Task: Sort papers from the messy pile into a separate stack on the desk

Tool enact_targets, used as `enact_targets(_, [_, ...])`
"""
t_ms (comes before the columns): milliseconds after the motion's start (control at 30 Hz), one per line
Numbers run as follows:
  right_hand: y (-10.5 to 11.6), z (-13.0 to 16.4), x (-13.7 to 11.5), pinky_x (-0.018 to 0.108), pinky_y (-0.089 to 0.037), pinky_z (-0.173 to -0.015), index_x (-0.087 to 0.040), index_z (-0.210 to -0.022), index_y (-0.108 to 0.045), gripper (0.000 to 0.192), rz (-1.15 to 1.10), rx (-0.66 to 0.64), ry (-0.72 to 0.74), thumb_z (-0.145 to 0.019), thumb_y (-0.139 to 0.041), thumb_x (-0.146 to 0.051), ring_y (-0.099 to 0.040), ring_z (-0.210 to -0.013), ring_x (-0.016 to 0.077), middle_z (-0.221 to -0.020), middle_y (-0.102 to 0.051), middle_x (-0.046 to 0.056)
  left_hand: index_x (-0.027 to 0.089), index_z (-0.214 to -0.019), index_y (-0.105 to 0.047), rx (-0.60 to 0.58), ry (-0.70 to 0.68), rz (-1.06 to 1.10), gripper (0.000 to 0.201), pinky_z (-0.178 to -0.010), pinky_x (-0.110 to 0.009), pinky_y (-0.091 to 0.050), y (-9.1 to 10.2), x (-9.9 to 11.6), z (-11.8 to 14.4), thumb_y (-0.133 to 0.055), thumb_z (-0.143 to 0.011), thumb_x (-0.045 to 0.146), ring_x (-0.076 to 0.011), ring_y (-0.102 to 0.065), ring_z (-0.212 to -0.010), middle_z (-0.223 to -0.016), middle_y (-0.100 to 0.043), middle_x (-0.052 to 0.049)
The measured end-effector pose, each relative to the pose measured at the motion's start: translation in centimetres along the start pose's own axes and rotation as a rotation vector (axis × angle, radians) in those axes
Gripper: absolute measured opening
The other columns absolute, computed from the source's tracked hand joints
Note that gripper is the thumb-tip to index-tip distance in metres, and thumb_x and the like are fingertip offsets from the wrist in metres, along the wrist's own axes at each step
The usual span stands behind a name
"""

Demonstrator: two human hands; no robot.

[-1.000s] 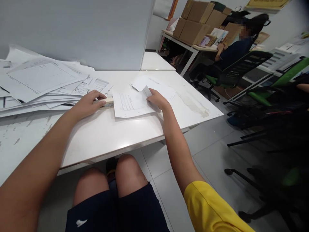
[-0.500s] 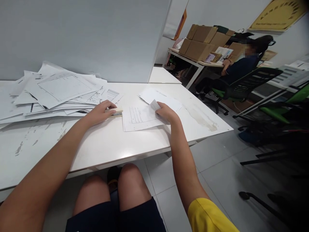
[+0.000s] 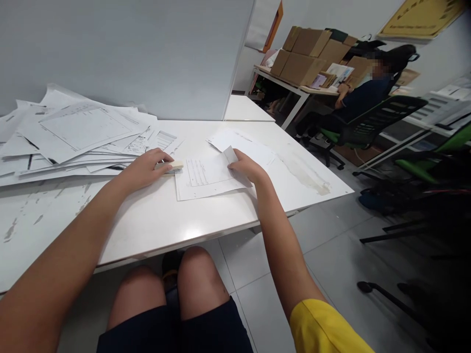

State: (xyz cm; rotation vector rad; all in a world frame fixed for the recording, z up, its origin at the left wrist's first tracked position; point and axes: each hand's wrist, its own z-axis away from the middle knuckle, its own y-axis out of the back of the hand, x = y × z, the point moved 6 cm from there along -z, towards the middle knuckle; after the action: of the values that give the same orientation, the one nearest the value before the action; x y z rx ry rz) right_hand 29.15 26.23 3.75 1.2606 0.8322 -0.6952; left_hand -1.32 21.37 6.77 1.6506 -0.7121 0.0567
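My left hand (image 3: 147, 168) is closed around a cream-coloured stapler (image 3: 177, 165) lying low on the white table. The stapler's front end meets the left edge of some printed sheets (image 3: 206, 177); whether the paper sits between its jaws I cannot tell. My right hand (image 3: 243, 164) pinches those sheets at their right side, where a corner curls up by the thumb. Behind them, partly covered, lies another white sheet (image 3: 253, 147) flat on the table.
A messy heap of papers (image 3: 88, 130) spreads over the table's left side against a grey partition (image 3: 147, 54). At the back right, a seated person (image 3: 362, 100) is at a desk with cardboard boxes (image 3: 303, 66). Office chairs (image 3: 379, 122) stand on the right.
The right hand has shifted the printed sheets slightly left, so their left edge now reaches the stapler's front end. Both hands keep their hold. The view has also shifted a little.
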Motion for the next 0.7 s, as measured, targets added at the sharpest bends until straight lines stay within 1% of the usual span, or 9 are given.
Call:
enact_targets(133, [0.0, -0.2, 0.3, 0.056, -0.047, -0.105, -0.023, -0.139, -0.049, 0.075, -0.025, -0.02, -0.015, -0.066, -0.063, -0.023, -0.058, -0.117, 0.0353, -0.13, -0.061, 0.011, 0.033, -0.123, -0.068, -0.021, -0.005, -0.003, 0.043, -0.084, -0.034, -0.045, -0.2, -0.3, -0.1, -0.046, -0.092, 0.054, -0.02, -0.057, -0.092, -0.111, -0.061, -0.005])
enact_targets(233, [0.1, -0.2, 0.4, 0.056, -0.048, -0.103, -0.025, -0.141, -0.048, 0.074, 0.007, -0.016, -0.032, -0.068, -0.063, -0.025, -0.058, -0.116, 0.0363, -0.131, -0.062, 0.011, 0.037, -0.12, -0.071, -0.033, -0.017, -0.016, 0.045, -0.082, -0.035, -0.044, -0.6, -0.4, -0.4, -0.044, -0.092, 0.06, -0.0211, -0.056, -0.092, -0.109, -0.06, -0.005])
enact_targets(400, [0.2, -0.1, 0.1, 0.053, -0.049, -0.102, -0.024, -0.142, -0.048, 0.073, 0.017, 0.003, -0.03, -0.07, -0.06, -0.024, -0.059, -0.116, 0.0346, -0.133, -0.062, 0.011, 0.036, -0.117, -0.073, -0.045, -0.043, -0.046, 0.049, -0.086, -0.039, -0.043, -1.1, -0.3, -0.7, -0.042, -0.092, 0.064, -0.0236, -0.054, -0.092, -0.102, -0.059, -0.006])
enact_targets(533, [-0.1, -0.2, -0.1, 0.05, -0.049, -0.102, -0.023, -0.135, -0.053, 0.068, 0.016, -0.009, -0.018, -0.067, -0.059, -0.023, -0.06, -0.115, 0.0327, -0.13, -0.064, 0.009, 0.036, -0.119, -0.072, -0.021, -0.064, 0.011, 0.051, -0.086, -0.039, -0.044, -1.0, -0.4, -0.4, -0.04, -0.093, 0.064, -0.0232, -0.053, -0.093, -0.102, -0.058, -0.007])
enact_targets(633, [-0.1, -0.5, -0.1, 0.048, -0.049, -0.102, -0.024, -0.13, -0.057, 0.063, 0.021, -0.004, 0.043, -0.067, -0.058, -0.023, -0.062, -0.112, 0.0312, -0.127, -0.066, 0.008, 0.037, -0.12, -0.072, -0.011, -0.007, 0.085, 0.046, -0.084, -0.036, -0.045, -0.8, -0.9, -0.1, -0.046, -0.091, 0.063, -0.0216, -0.054, -0.092, -0.102, -0.058, -0.005])
enact_targets(700, [0.6, -0.6, 0.1, 0.047, -0.048, -0.104, -0.023, -0.132, -0.056, 0.065, 0.025, 0.072, 0.085, -0.067, -0.058, -0.025, -0.061, -0.114, 0.0306, -0.132, -0.064, 0.008, 0.037, -0.119, -0.071, 0.002, 0.054, 0.148, 0.043, -0.082, -0.034, -0.046, -0.7, -1.2, -0.1, -0.05, -0.09, 0.06, -0.0201, -0.055, -0.09, -0.102, -0.058, -0.004])
